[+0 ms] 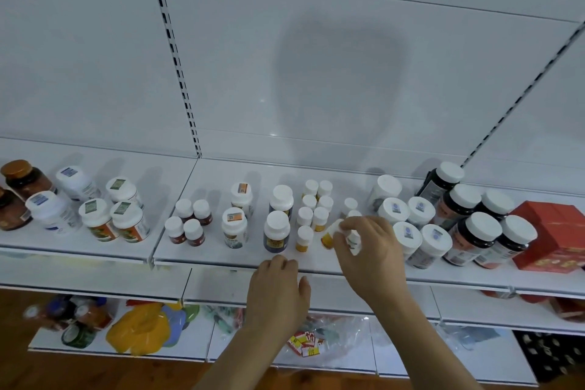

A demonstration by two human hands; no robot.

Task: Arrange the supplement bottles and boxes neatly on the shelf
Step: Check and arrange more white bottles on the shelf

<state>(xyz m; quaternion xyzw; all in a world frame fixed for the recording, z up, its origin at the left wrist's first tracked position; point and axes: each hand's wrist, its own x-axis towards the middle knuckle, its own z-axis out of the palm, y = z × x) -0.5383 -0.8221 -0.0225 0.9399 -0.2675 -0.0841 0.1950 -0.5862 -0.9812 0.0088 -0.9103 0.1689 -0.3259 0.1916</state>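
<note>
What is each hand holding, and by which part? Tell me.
The right hand pinches the white cap of a tilted small yellow bottle and curls round a small white bottle. The left hand holds nothing.

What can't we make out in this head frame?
- Head view: what the right hand grips besides the tilted yellow bottle; its fingers cover it.
- Label text on the small white-capped bottles: too small and blurred.
- Red boxes: cut off by the right edge.
- Amber bottles: cut off by the left edge.
- Lower-shelf packets: blurred.
</note>
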